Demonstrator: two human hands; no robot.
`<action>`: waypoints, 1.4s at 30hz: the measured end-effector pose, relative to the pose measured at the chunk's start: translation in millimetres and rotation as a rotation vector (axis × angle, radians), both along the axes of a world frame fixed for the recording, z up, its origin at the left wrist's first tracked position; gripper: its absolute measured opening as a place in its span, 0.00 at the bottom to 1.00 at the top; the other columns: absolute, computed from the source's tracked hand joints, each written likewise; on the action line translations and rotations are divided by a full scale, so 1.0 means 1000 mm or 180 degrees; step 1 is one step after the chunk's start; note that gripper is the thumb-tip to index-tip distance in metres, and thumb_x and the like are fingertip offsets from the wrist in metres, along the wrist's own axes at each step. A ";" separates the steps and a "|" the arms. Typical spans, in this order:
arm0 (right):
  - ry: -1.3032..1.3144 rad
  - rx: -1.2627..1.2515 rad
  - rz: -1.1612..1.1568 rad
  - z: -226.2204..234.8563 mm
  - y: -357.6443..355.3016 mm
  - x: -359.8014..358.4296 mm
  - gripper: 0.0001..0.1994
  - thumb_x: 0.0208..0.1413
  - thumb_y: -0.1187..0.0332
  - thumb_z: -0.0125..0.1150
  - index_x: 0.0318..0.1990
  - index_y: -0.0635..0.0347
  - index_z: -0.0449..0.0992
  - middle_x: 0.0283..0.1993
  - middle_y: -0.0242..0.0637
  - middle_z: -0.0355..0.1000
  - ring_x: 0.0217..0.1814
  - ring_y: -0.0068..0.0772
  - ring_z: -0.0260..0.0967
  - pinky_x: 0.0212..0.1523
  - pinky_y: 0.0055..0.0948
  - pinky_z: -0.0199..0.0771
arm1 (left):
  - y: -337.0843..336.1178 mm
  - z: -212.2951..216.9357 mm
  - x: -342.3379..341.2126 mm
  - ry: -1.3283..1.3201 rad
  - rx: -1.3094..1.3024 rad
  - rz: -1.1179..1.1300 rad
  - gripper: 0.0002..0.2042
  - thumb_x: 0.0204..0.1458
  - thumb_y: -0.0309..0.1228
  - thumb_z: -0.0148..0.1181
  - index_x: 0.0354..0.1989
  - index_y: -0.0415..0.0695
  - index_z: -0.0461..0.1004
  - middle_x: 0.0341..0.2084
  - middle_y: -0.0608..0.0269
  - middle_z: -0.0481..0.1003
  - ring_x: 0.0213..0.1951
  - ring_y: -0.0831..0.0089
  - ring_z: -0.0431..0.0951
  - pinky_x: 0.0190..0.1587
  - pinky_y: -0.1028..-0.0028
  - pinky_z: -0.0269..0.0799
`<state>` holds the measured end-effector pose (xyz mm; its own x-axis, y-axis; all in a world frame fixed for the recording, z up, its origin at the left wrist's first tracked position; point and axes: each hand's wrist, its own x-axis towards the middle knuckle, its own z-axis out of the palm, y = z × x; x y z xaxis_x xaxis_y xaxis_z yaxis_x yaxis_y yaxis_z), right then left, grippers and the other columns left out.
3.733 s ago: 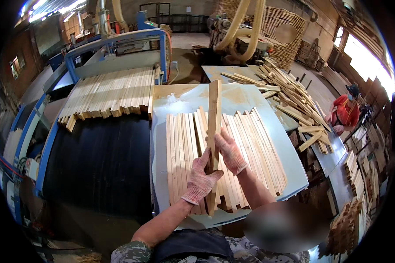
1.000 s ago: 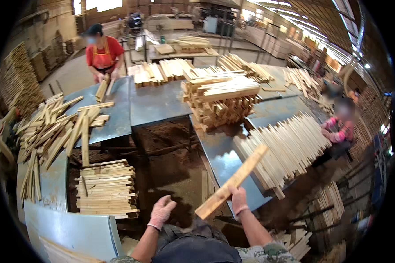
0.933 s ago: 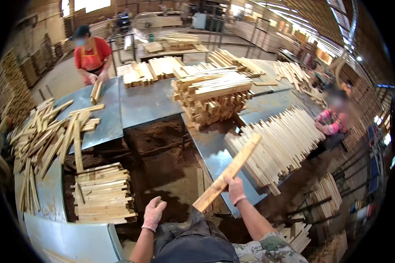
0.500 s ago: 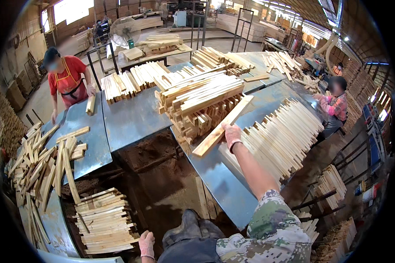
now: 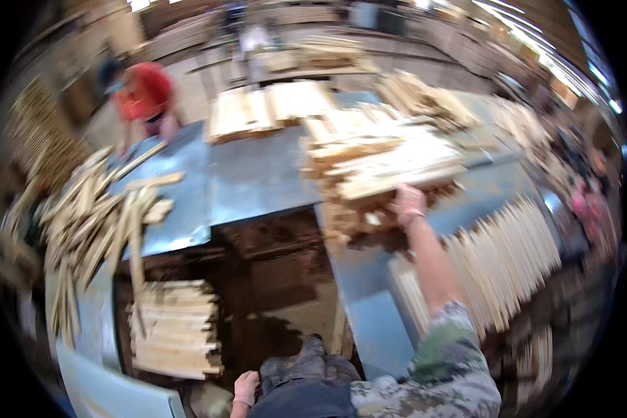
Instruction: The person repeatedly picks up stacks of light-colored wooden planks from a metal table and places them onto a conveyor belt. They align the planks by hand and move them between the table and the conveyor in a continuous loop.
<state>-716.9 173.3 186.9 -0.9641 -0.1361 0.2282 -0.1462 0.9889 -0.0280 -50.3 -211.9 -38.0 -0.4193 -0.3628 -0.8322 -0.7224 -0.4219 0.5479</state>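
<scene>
My right hand (image 5: 409,207), in a pale pinkish glove, reaches to the near edge of a stack of wooden strips (image 5: 366,150) on the metal table. Its fingers close on the edge of a light wooden strip (image 5: 390,179) along the front of the stack's top; blur softens the grip. Beside my right forearm lies a long row of wooden strips (image 5: 501,258). My left hand (image 5: 246,388), gloved too, hangs low by my leg with its fingers curled and nothing visible in them. Near it is a pile of strips (image 5: 174,331).
Blue-grey metal tables (image 5: 258,167) surround a gap in front of me. Loose strips (image 5: 94,216) lie jumbled on the left table. A person in red (image 5: 146,97) stands at the far left; another person (image 5: 589,209) is blurred at the right. More strips (image 5: 268,108) lie farther back.
My right hand has carried the wooden strip from over the table's near side to the stack's front edge. The view has swung left, and the person in red has bent forward.
</scene>
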 end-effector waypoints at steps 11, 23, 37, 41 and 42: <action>-0.1546 -0.5437 0.0354 -0.017 -0.021 0.125 0.32 0.74 0.54 0.52 0.76 0.66 0.60 0.53 0.39 0.69 0.50 0.30 0.67 0.51 0.26 0.68 | 0.044 0.004 0.029 -0.0853 -0.0958 0.0239 0.28 0.55 0.49 0.64 0.56 0.37 0.82 0.54 0.46 0.83 0.59 0.53 0.81 0.63 0.61 0.73; -0.5706 -0.5386 0.0495 -0.089 -0.224 0.348 0.07 0.70 0.68 0.60 0.50 0.46 0.70 0.27 0.21 0.59 0.25 0.18 0.54 0.24 0.21 0.54 | 0.106 0.008 0.132 -0.0891 -0.0990 0.1355 0.26 0.54 0.49 0.62 0.48 0.36 0.84 0.50 0.40 0.83 0.56 0.47 0.81 0.59 0.57 0.74; -0.5743 -0.2735 0.2685 0.038 -0.378 0.691 0.29 0.66 0.73 0.61 0.73 0.71 0.63 0.42 0.39 0.74 0.36 0.25 0.71 0.33 0.25 0.73 | 0.340 -0.108 0.474 -0.1524 0.0131 0.3482 0.22 0.63 0.48 0.58 0.42 0.39 0.84 0.37 0.53 0.85 0.41 0.54 0.83 0.47 0.60 0.76; -0.5185 -0.2347 0.3715 0.040 -0.445 0.763 0.36 0.64 0.64 0.65 0.74 0.78 0.60 0.53 0.43 0.77 0.48 0.30 0.76 0.47 0.28 0.78 | 0.364 -0.065 0.536 -0.0353 -0.0003 0.5396 0.09 0.60 0.37 0.64 0.37 0.44 0.81 0.25 0.64 0.75 0.27 0.68 0.72 0.30 0.66 0.66; -0.5086 -0.2149 0.3938 0.041 -0.468 0.782 0.38 0.64 0.61 0.66 0.75 0.75 0.61 0.56 0.42 0.76 0.51 0.31 0.75 0.50 0.32 0.77 | 0.366 -0.050 0.551 -0.0133 -0.0255 0.5744 0.06 0.59 0.35 0.66 0.35 0.46 0.81 0.22 0.67 0.73 0.23 0.71 0.69 0.26 0.67 0.64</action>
